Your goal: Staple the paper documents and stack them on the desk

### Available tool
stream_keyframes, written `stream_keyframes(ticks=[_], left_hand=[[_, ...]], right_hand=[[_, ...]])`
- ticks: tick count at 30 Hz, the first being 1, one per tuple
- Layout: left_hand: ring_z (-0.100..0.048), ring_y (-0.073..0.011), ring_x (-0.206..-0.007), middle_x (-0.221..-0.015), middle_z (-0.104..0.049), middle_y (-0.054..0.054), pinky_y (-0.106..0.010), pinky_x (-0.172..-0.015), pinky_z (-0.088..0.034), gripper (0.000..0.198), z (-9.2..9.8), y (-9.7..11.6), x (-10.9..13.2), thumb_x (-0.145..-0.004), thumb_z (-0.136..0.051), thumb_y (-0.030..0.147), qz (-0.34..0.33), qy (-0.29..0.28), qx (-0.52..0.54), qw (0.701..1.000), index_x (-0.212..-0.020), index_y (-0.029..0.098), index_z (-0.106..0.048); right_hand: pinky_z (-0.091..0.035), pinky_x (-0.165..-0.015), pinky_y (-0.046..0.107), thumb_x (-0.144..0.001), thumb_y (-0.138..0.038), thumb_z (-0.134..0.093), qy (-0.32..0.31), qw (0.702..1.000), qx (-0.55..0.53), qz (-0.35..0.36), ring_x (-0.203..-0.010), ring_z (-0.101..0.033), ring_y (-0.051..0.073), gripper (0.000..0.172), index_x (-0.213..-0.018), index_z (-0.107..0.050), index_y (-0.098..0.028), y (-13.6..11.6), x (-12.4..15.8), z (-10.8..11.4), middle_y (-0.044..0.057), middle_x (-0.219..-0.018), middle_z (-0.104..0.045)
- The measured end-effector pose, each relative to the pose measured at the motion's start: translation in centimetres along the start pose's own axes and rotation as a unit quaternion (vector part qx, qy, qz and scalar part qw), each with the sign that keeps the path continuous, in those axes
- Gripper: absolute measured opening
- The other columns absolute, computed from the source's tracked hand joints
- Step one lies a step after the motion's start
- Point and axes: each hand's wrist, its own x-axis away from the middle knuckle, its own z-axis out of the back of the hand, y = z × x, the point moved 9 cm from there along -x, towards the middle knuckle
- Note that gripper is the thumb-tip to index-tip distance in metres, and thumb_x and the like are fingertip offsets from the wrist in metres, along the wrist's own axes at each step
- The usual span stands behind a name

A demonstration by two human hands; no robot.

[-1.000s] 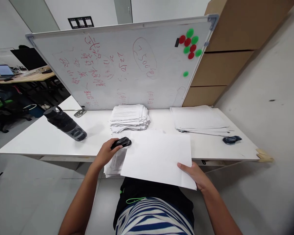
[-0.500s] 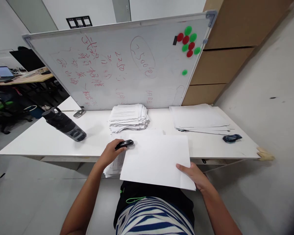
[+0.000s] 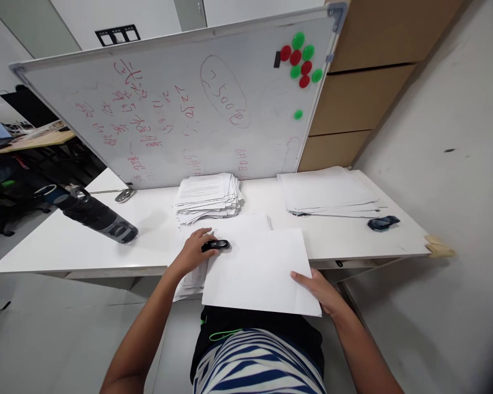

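Observation:
My left hand (image 3: 194, 250) is closed round a small black stapler (image 3: 216, 245), pressed on the top left corner of a set of white sheets (image 3: 258, 271). My right hand (image 3: 318, 291) grips the lower right corner of the same sheets, which overhang the front edge of the white table (image 3: 86, 241). Under the sheets lies another printed pile, partly hidden, by my left wrist.
A tall stack of printed papers (image 3: 207, 197) sits behind the stapler and a flatter blank pile (image 3: 326, 191) to the right, with a small dark object (image 3: 383, 222) near it. A dark bottle (image 3: 94, 216) lies at the left. A whiteboard (image 3: 181, 104) leans behind.
My left hand has slid the stapler a little to the right, onto the sheets' corner. The view has shifted slightly; the sheets stay in my right hand.

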Motion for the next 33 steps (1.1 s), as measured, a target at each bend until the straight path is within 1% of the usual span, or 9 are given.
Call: stream_keyframes(ticks=[4,8,11,16,20,23,29,31,33], left_hand=[[-0.041,-0.0294,-0.138,-0.147,-0.049,-0.007,-0.046,-0.112,-0.038,0.041,1.2,2.2,-1.3,-0.09,-0.053,0.057,-0.006,0.025,0.023,0.999,-0.117,0.029,-0.066],[-0.049,-0.0263,-0.13,-0.134,-0.06,-0.008,-0.044,-0.109,-0.039,0.039,1.8,4.9,-4.2,-0.097,-0.042,0.052,-0.051,0.08,-0.006,0.995,-0.113,0.025,-0.066],[-0.048,-0.0276,-0.131,-0.13,-0.062,-0.009,-0.047,-0.111,-0.036,0.039,0.0,5.9,-6.6,-0.098,-0.041,0.049,-0.065,0.077,-0.058,0.993,-0.112,0.023,-0.066],[-0.033,-0.0347,-0.143,-0.141,-0.056,-0.012,-0.054,-0.111,-0.033,0.044,-3.9,5.1,-8.3,-0.099,-0.037,0.048,-0.041,0.038,-0.123,0.991,-0.124,0.021,-0.062],[-0.028,-0.0339,-0.146,-0.145,-0.052,-0.013,-0.056,-0.114,-0.027,0.041,-5.2,5.8,-8.2,-0.099,-0.038,0.037,-0.093,0.043,-0.185,0.977,-0.131,0.022,-0.058],[-0.029,-0.0329,-0.146,-0.144,-0.053,-0.012,-0.054,-0.114,-0.029,0.041,-5.5,6.0,-8.2,-0.098,-0.038,0.035,-0.104,0.037,-0.201,0.973,-0.133,0.024,-0.058],[-0.034,-0.034,-0.143,-0.142,-0.055,-0.012,-0.053,-0.11,-0.036,0.043,-4.6,5.8,-8.1,-0.097,-0.044,0.039,-0.083,0.053,-0.163,0.982,-0.135,0.023,-0.056],[-0.042,-0.0312,-0.137,-0.135,-0.06,-0.011,-0.049,-0.108,-0.04,0.04,-3.4,6.1,-7.9,-0.097,-0.044,0.04,-0.097,0.078,-0.115,0.986,-0.13,0.023,-0.059],[-0.051,-0.0261,-0.128,-0.126,-0.065,-0.009,-0.044,-0.107,-0.042,0.036,-1.4,6.6,-7.0,-0.099,-0.041,0.04,-0.121,0.138,-0.048,0.982,-0.121,0.022,-0.064]], right_hand=[[-0.06,-0.086,0.041,-0.079,-0.048,-0.077,0.024,0.999,-0.019,0.02,-0.095,-0.074,0.031,0.044,-0.109,-0.071,-0.017,0.1,-0.8,0.7,0.012,-0.104,-0.078],[-0.059,-0.086,0.04,-0.078,-0.054,-0.076,0.042,0.996,-0.003,0.076,-0.096,-0.074,0.031,0.053,-0.118,-0.07,-0.02,-1.8,-1.5,1.2,0.009,-0.104,-0.078],[-0.059,-0.084,0.038,-0.077,-0.055,-0.075,0.031,0.995,0.004,0.091,-0.096,-0.074,0.03,0.058,-0.123,-0.067,-0.021,-3.5,-1.7,1.3,0.008,-0.107,-0.078],[-0.059,-0.077,0.034,-0.079,-0.056,-0.074,0.017,0.996,0.033,0.078,-0.09,-0.075,0.027,0.053,-0.118,-0.071,-0.02,-4.4,-2.5,2.1,0.007,-0.103,-0.079],[-0.058,-0.068,0.032,-0.078,-0.057,-0.075,0.026,0.997,0.047,0.056,-0.077,-0.074,0.026,0.051,-0.107,-0.075,-0.016,-3.4,-3.8,2.8,0.007,-0.089,-0.08],[-0.057,-0.064,0.032,-0.077,-0.058,-0.075,0.033,0.997,0.039,0.059,-0.072,-0.073,0.025,0.051,-0.104,-0.076,-0.015,-2.9,-4.3,2.9,0.007,-0.083,-0.079],[-0.059,-0.073,0.036,-0.075,-0.055,-0.077,0.031,0.995,-0.005,0.092,-0.08,-0.075,0.028,0.052,-0.11,-0.073,-0.017,-3.4,-4.2,2.2,0.007,-0.089,-0.08],[-0.059,-0.078,0.036,-0.074,-0.053,-0.078,0.021,0.994,-0.012,0.105,-0.085,-0.075,0.028,0.052,-0.113,-0.072,-0.019,-3.9,-4.1,1.9,0.007,-0.096,-0.08],[-0.059,-0.081,0.037,-0.075,-0.05,-0.078,0.008,0.994,-0.009,0.111,-0.09,-0.075,0.028,0.049,-0.113,-0.071,-0.019,-4.3,-4.0,1.5,0.007,-0.101,-0.079]])
